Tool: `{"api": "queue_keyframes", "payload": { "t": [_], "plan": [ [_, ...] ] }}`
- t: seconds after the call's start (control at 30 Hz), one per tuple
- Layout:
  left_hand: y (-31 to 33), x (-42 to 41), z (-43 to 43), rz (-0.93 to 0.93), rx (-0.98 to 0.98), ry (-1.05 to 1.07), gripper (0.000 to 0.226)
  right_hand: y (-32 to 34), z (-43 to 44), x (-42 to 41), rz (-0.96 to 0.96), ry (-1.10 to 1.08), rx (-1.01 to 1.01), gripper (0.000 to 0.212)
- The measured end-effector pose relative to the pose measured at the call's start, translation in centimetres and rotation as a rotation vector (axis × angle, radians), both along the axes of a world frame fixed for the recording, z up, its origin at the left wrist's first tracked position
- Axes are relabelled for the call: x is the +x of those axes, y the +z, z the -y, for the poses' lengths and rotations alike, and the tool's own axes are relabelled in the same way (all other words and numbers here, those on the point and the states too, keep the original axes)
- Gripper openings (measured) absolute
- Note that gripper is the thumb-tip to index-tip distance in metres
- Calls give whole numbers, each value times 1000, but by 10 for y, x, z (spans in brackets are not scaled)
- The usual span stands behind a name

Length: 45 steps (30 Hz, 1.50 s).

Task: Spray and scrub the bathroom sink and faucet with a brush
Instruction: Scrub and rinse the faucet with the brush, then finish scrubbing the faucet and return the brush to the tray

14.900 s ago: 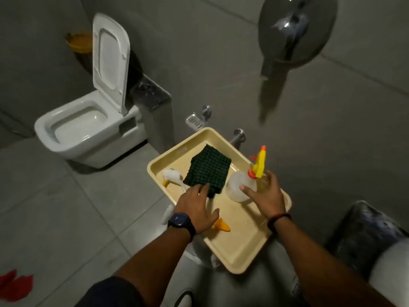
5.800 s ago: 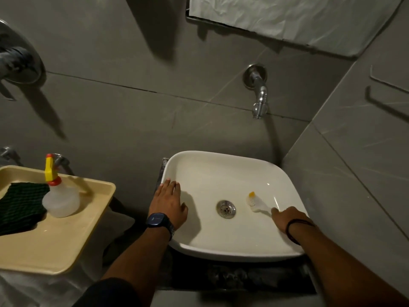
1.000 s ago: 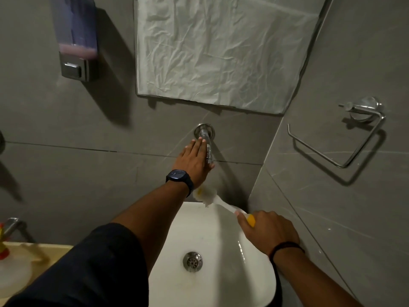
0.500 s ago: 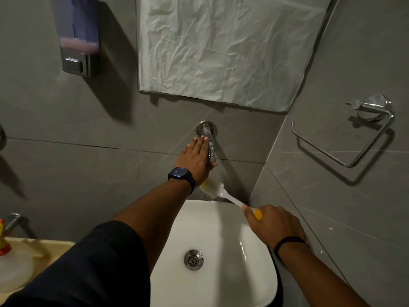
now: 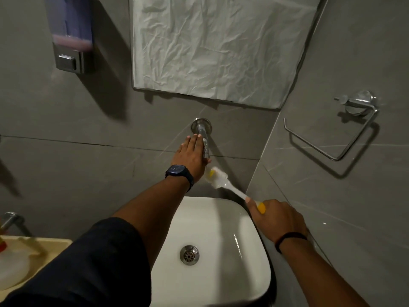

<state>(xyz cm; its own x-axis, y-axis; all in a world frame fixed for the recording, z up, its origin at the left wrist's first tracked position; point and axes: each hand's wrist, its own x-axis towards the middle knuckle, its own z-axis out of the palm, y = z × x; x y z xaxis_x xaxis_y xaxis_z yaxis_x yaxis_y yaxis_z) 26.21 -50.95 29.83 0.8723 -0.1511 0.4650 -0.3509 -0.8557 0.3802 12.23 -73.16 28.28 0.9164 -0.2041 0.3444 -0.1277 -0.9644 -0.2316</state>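
Grey tiled wall above a white sink [image 5: 250, 258]: the left hand [image 5: 192, 156] lies flat, open on the faucet [image 5: 204, 138]; the right hand [image 5: 275, 217] grips the brush [image 5: 218, 178], probably light and slippery when wet, by its handle beneath the spout.

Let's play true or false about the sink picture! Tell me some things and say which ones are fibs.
1. The right hand holds the white brush with the yellow grip. True.
2. The left hand rests on the chrome wall faucet. True.
3. The brush head is down at the round metal drain. False: it is up under the faucet spout.
4. A towel hangs on the chrome wall holder. False: it is bare.
5. The white square sink is full of water. False: the drain is uncovered.
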Motion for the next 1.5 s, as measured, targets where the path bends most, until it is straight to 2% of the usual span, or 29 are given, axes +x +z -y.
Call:
{"api": "queue_keyframes", "payload": {
  "t": [0.23, 0.57, 0.73, 0.93, 1.1, 1.23, 1.37, 1.5],
  "plan": [
    [-1, -11, -4, 5, -17, -14, 77, 3, -4, 0, 26, 24, -167, 63],
    [-17, -48, -42, -44, -22, 76, 80, -17, -14, -13, -5, -2, 186, 66],
    [-53, -98, -107, -131, -66, 213, 74, -39, -59, -20, -67, 209, 315, 69],
    [-115, -173, -236, -261, -156, 544, 67, -66, -196, -28, -289, 489, 371, 51],
    [-163, -244, -374, -297, -194, 811, 57, -102, -335, -33, -430, 744, 292, 37],
    [-205, -291, -471, -418, -169, 1018, 57, -150, -445, -40, -529, 926, 69, 37],
    [-249, -307, -537, -533, -80, 1070, 62, -208, -532, -44, -576, 1069, -143, 37],
    [-286, -301, -575, -531, -44, 1055, 65, -259, -589, -40, -592, 1168, -273, 37]
  ]
}}
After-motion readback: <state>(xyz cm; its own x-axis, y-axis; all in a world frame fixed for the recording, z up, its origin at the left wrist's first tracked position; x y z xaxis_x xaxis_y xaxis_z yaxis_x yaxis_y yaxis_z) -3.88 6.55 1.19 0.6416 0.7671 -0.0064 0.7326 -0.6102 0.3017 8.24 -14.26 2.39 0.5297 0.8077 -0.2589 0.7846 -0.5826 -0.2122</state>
